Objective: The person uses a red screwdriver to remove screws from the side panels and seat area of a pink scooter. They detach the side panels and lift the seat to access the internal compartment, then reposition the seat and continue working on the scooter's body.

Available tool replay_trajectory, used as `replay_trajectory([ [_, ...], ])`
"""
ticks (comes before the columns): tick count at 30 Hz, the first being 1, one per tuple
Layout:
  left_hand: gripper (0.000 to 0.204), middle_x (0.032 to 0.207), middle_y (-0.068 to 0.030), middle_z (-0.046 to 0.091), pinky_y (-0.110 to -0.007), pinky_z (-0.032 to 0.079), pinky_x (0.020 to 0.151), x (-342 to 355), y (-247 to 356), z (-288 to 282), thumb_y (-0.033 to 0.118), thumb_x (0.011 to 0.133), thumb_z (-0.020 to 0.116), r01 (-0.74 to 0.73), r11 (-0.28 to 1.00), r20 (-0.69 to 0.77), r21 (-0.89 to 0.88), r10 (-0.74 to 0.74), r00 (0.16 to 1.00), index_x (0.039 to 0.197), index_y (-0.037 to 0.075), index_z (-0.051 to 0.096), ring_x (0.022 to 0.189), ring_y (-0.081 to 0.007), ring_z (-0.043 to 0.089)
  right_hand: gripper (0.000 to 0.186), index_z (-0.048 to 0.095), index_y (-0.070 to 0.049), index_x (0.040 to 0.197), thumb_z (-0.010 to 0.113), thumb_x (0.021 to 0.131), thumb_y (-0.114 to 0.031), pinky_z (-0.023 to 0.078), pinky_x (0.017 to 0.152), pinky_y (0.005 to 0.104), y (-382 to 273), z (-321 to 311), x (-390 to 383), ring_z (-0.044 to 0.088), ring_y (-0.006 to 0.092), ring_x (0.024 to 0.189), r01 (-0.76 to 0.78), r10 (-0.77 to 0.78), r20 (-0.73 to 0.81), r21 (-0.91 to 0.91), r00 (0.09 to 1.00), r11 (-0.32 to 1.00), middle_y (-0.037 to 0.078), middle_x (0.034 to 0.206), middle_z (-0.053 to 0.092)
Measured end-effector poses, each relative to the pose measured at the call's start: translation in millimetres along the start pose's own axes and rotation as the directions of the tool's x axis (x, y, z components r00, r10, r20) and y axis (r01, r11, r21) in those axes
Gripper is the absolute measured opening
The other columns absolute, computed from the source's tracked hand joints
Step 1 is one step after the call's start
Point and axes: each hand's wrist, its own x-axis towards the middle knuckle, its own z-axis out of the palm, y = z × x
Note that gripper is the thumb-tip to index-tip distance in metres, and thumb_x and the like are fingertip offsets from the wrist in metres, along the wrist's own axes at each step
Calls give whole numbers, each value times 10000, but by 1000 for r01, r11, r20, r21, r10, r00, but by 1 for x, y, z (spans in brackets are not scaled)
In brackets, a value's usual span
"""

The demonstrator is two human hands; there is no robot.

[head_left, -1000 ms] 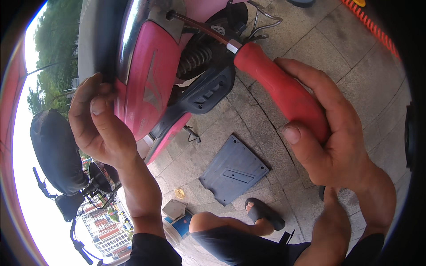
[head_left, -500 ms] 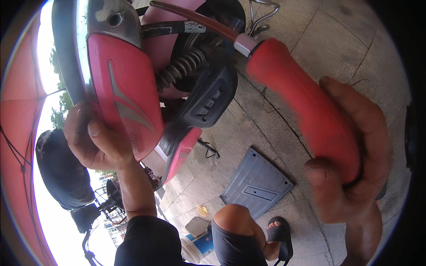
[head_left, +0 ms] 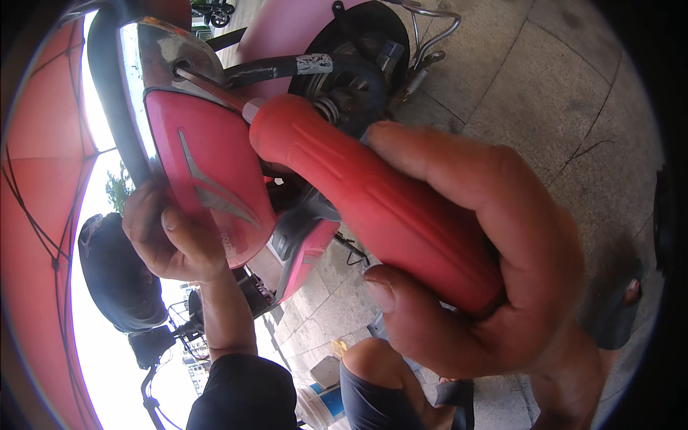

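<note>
A screwdriver [head_left: 380, 208] with a thick red handle lies across the view. My right hand [head_left: 523, 236] is closed around the handle's end, thumb below and fingers above. Its shaft reaches up and left to the round hole in the worn grey metal part [head_left: 161, 50] of a pink scooter; the tip is at or in that hole. My left hand [head_left: 172, 233], fingers curled, grips the edge of the scooter's pink side panel [head_left: 208, 165] beside the dark seat [head_left: 111, 107]. The fingertips behind the edge are partly hidden.
A black wheel [head_left: 358, 50] and a silver metal stand [head_left: 433, 36] are beyond the screwdriver. A white bucket [head_left: 315, 405] stands near my bent knee [head_left: 376, 365]. Someone's foot in a dark shoe [head_left: 623, 308] shows at right. A red canopy [head_left: 43, 215] hangs at left.
My right hand has brought the screwdriver left and closer, its tip moving from open air to the hole. My left hand stays on the panel edge. The view has shifted slightly.
</note>
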Motion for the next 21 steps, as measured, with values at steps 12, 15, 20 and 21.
replay_trajectory([
  [12, 230, 1115, -183, 607, -389, 488, 906, -3, 0, -1, 145, 954, 573, 7, 1000, 18, -1, -7, 1000, 1066, -51, 616, 1033, -275, 605, 530, 562, 61, 1281, 732, 792, -47, 575, 695, 318, -24, 23, 19, 709, 234, 822, -32, 16, -93, -174, 996, 984, 179, 1040, 683],
  [15, 227, 1131, -191, 597, -382, 487, 907, -3, 2, 0, 142, 945, 585, 24, 1000, 15, -19, -23, 1000, 1057, -53, 615, 1036, -280, 605, 548, 568, 31, 1297, 743, 788, -70, 568, 651, 345, -33, 22, 21, 683, 292, 746, 13, 8, 40, -494, 999, 869, 157, 976, 682],
  [20, 204, 1127, -216, 591, -383, 486, 904, 0, 5, 4, 85, 900, 619, 24, 999, 11, -43, -23, 1000, 1050, -54, 619, 1026, -292, 606, 519, 519, 3, 1370, 685, 906, -162, 479, 547, 302, -44, 29, 26, 604, 198, 638, -242, 236, -51, -194, 970, 951, 111, 889, 665],
  [21, 209, 1106, -214, 605, -388, 489, 897, 1, 6, 3, 88, 885, 644, 23, 1000, 21, 0, -23, 1000, 1044, -47, 628, 1010, -303, 609, 510, 516, 1, 1374, 675, 919, -166, 475, 554, 294, -48, 29, 27, 604, 185, 647, -313, 310, -74, -29, 948, 949, 110, 890, 665],
])
